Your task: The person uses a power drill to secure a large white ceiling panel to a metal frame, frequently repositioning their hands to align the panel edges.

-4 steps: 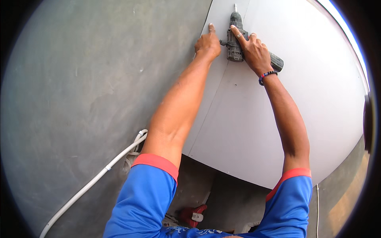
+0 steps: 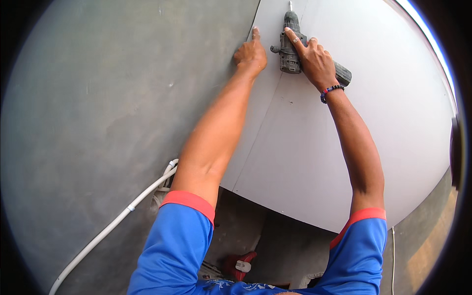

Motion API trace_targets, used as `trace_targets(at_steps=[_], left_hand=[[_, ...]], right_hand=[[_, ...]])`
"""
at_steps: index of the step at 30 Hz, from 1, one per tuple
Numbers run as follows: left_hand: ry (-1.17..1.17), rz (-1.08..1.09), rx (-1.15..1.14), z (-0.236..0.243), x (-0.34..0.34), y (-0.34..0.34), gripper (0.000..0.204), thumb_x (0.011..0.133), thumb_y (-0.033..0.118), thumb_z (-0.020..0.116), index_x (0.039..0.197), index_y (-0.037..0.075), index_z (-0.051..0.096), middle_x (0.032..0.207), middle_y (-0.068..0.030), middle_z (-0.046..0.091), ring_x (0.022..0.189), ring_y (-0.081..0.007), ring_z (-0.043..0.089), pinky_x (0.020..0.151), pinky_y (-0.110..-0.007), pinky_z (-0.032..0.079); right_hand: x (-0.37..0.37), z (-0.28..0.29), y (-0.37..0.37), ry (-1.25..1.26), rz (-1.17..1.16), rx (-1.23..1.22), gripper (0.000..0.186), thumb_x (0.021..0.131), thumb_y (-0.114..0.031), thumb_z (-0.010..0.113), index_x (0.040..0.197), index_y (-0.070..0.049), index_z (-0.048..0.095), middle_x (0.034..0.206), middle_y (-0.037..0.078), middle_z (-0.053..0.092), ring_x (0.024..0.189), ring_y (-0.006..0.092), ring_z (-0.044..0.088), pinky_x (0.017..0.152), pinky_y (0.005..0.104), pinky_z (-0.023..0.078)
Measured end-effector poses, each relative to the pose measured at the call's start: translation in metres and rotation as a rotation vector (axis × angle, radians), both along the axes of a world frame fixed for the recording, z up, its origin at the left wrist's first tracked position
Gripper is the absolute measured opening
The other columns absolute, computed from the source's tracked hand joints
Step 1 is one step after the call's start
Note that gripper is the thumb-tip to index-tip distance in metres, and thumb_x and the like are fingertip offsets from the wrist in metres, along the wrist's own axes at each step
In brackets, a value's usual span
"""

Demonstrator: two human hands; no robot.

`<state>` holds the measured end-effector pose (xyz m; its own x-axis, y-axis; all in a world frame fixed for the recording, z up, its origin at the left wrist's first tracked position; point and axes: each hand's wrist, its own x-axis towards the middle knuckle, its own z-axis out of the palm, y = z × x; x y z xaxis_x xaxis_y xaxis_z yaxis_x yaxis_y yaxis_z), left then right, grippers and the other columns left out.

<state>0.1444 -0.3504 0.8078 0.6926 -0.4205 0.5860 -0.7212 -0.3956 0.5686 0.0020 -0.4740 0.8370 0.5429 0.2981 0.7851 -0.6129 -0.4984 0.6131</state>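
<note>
My right hand [image 2: 317, 61] grips a dark, dusty cordless drill [image 2: 290, 46], its index finger laid along the body. The drill's bit [image 2: 290, 6] points toward the top of the view, and the battery end shows past my wrist. Behind the drill is a large pale grey panel [image 2: 305, 147] with a thin line down it. My left hand [image 2: 250, 55] is at the panel's left edge, apart from the drill. Its index finger stretches upward while the others curl under; whatever they hold, if anything, is hidden.
A grey plastered wall [image 2: 98, 98] fills the left side. White conduit [image 2: 105, 227] bends up beside my left forearm. Below the panel's lower edge lies a dark recess holding a red object with a pale grey part [image 2: 243, 266]. A thin white cord [image 2: 393, 260] hangs at lower right.
My left hand has shifted slightly left and up, away from the drill. The drill and my right hand have edged up a little.
</note>
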Motion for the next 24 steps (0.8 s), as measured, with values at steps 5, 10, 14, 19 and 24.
trace_targets(at_steps=[5, 10, 14, 19, 24], left_hand=[[-0.006, 0.037, 0.033, -0.002, -0.003, 0.001, 0.066, 0.097, 0.012, 0.042, 0.155, 0.018, 0.013, 0.124, -0.0186, 0.062, 0.116, -0.0331, 0.061, 0.094, -0.044, 0.052], [0.045, 0.026, -0.071, 0.003, 0.003, 0.002, 0.064, 0.097, 0.012, 0.042, 0.155, 0.018, 0.016, 0.125, -0.0198, 0.061, 0.116, -0.0323, 0.060, 0.096, -0.044, 0.051], [0.001, -0.012, -0.051, 0.007, -0.002, -0.002, 0.067, 0.094, 0.007, 0.046, 0.154, 0.018, 0.020, 0.125, -0.0204, 0.061, 0.117, -0.0339, 0.060, 0.098, -0.045, 0.050], [-0.080, -0.127, -0.185, 0.068, -0.028, 0.007, 0.066, 0.092, 0.006, 0.047, 0.153, 0.016, 0.024, 0.127, -0.0201, 0.060, 0.118, -0.0341, 0.059, 0.100, -0.045, 0.049], [-0.113, -0.030, -0.189, 0.125, -0.003, -0.005, 0.062, 0.095, 0.009, 0.046, 0.152, 0.016, 0.025, 0.130, -0.0180, 0.058, 0.118, -0.0332, 0.059, 0.099, -0.045, 0.050]], right_hand=[[-0.003, -0.005, 0.000, 0.002, 0.005, -0.025, 0.070, 0.096, -0.007, 0.050, 0.151, -0.041, 0.022, 0.086, 0.013, 0.059, 0.072, 0.0240, 0.068, 0.058, 0.0348, 0.058], [-0.001, -0.004, 0.008, 0.035, 0.017, -0.025, 0.070, 0.095, -0.006, 0.049, 0.151, -0.039, 0.023, 0.084, 0.014, 0.059, 0.068, 0.0227, 0.067, 0.057, 0.0347, 0.058], [-0.008, 0.000, 0.005, 0.009, -0.033, -0.021, 0.066, 0.098, -0.006, 0.045, 0.151, -0.038, 0.023, 0.083, 0.013, 0.057, 0.064, 0.0197, 0.064, 0.052, 0.0304, 0.055], [-0.015, 0.003, 0.004, -0.012, -0.046, -0.054, 0.065, 0.098, -0.006, 0.045, 0.151, -0.038, 0.025, 0.082, 0.012, 0.055, 0.063, 0.0184, 0.062, 0.051, 0.0299, 0.053], [0.000, -0.002, 0.014, -0.009, -0.018, -0.072, 0.065, 0.098, -0.006, 0.045, 0.151, -0.037, 0.023, 0.080, 0.011, 0.054, 0.061, 0.0178, 0.060, 0.051, 0.0296, 0.052]])
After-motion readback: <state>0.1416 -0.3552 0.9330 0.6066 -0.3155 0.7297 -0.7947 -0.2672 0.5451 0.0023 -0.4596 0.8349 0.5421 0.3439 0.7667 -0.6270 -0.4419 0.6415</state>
